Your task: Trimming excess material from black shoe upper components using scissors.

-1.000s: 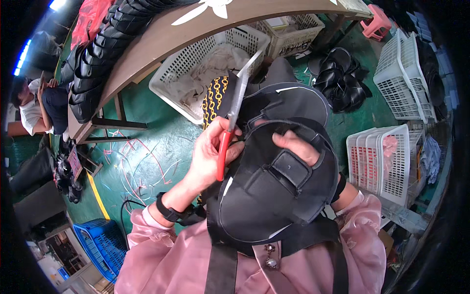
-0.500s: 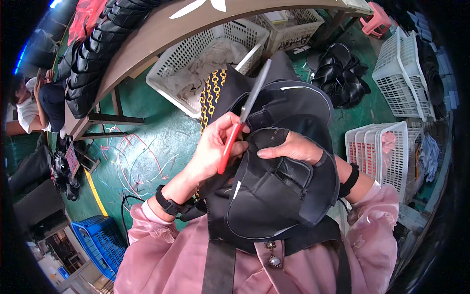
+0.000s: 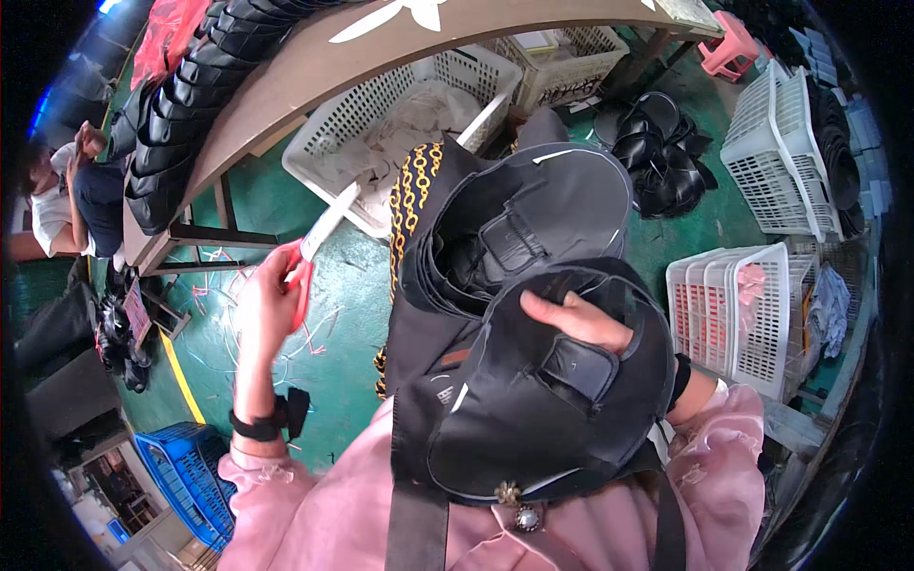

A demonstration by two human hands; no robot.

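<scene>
My left hand grips red-handled scissors, blades pointing up and to the right, out to the left of the black caps. My right hand lies on top of a black cap held over my lap, fingers spread across its panel with a stitched tab. A stack of more black caps sits just beyond it, next to a black cloth with a yellow chain pattern.
A white plastic basket with pale scraps stands under a wooden table carrying a row of black caps. More white baskets stand at right, a blue crate at lower left. Another person sits far left.
My left hand has swung the scissors away from the cap, down and to the left. The right hand stays on the cap, which has tilted lower toward my lap.
</scene>
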